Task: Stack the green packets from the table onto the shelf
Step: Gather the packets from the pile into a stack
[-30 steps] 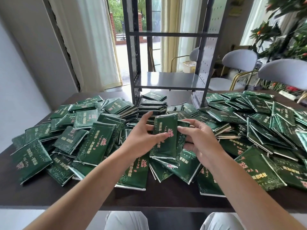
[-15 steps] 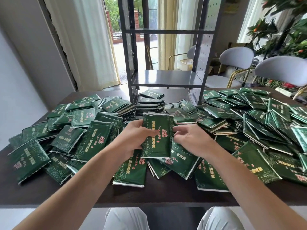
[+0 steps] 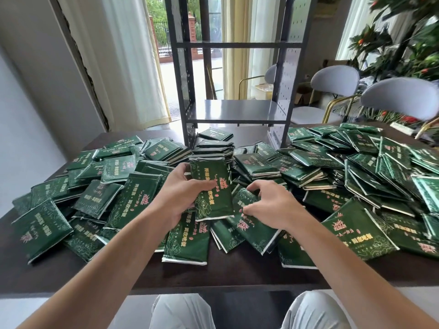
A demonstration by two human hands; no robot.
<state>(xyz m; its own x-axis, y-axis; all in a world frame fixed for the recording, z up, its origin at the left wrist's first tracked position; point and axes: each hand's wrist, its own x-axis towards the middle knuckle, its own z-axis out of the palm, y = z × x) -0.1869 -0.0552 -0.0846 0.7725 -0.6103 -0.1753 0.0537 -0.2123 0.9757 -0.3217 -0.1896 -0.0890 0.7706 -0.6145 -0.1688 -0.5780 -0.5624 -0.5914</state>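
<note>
Since the earlier frame, the right hand (image 3: 266,207) has let go of the held packet (image 3: 212,191) and has dropped to the heap, where its curled fingers now touch a lower packet (image 3: 251,219) lying flat just beside. Whether they already pinch it, I cannot tell. The left hand (image 3: 183,198) alone grips the held packet now, thumb on the front face and fingers behind, so the grip is narrow and closed on the packet's left edge.

The held packet stands almost upright above the heap, its long axis running away from the person, toward the shelf (image 3: 232,110). The shelf stands straight behind it, at the far middle of the table (image 3: 213,274), and its lower board is bare. A short stack of packets (image 3: 212,148) sits between the held packet and the shelf's foot. The left hand is nearer to the shelf opening. My judgement is that the next move is either a forward reach over that stack with the left hand, or first the adding of the lower packet to the held one.
</note>
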